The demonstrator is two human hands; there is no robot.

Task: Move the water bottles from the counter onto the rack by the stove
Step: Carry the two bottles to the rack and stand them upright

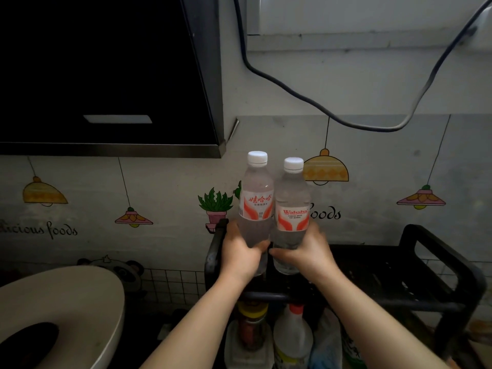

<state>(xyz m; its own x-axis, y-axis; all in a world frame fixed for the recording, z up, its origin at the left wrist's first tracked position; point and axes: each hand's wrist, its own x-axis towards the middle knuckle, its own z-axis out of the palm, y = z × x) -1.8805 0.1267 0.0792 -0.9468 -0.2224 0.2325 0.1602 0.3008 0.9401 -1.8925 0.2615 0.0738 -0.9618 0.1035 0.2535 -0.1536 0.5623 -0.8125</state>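
Two clear water bottles with white caps and red-and-white labels stand upright side by side over the left end of the black rack [439, 267]. My left hand [239, 251] grips the lower part of the left bottle [256, 198]. My right hand [306, 251] grips the lower part of the right bottle [292, 206]. The bottles touch or nearly touch each other. Their bases are at the level of the rack's top shelf; whether they rest on it I cannot tell.
A black range hood [106, 75] hangs at the upper left. A beige pot lid [61, 310] lies at the lower left. Several condiment bottles [290, 336] stand under the rack's top shelf. A dark cable [292, 91] droops across the decorated wall.
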